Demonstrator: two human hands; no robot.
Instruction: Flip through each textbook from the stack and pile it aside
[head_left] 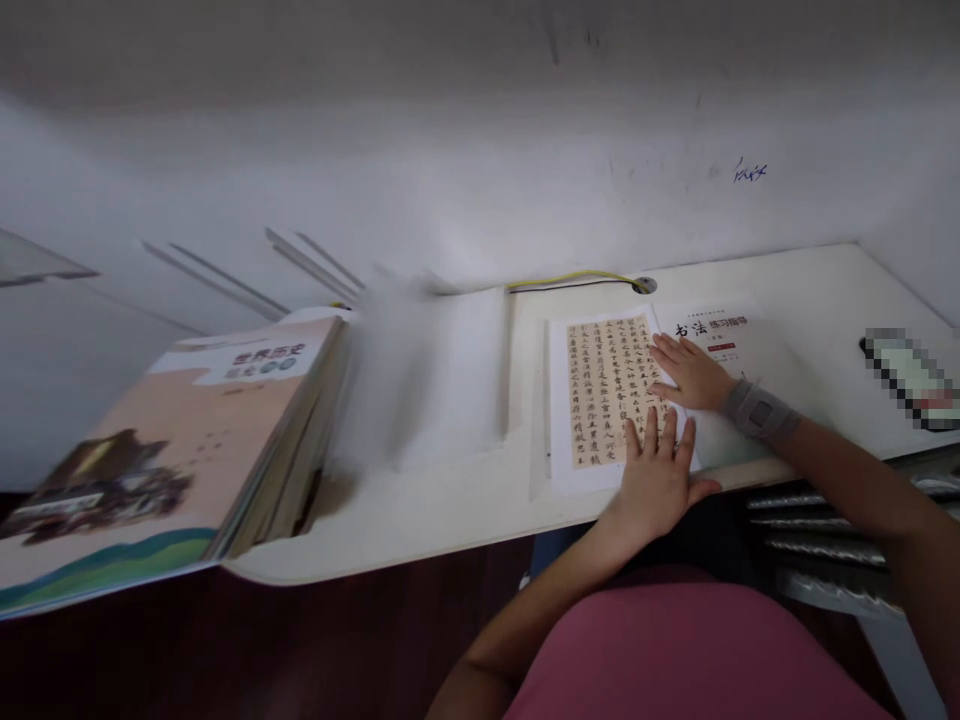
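A thin calligraphy workbook [720,345] lies on the white desk [450,510] with its outside facing up. Its left half carries columns of black brush characters on tan; its right half bears a printed title. What looks like a see-through sheet edge shows along its left side. My left hand [660,475] rests flat on the lower part of the character side, fingers spread. Just above it my right hand [694,370], with a grey band on the wrist, lies flat near the fold, fingers stretched to the left. Neither hand grips anything.
At the left end stands a tall stack of books [172,430], a history textbook on top. White sheets or a booklet [450,370], partly blurred, lie beside it. A phone [911,380] lies far right. Yellow and black cables [577,277] run along the wall to a desk hole.
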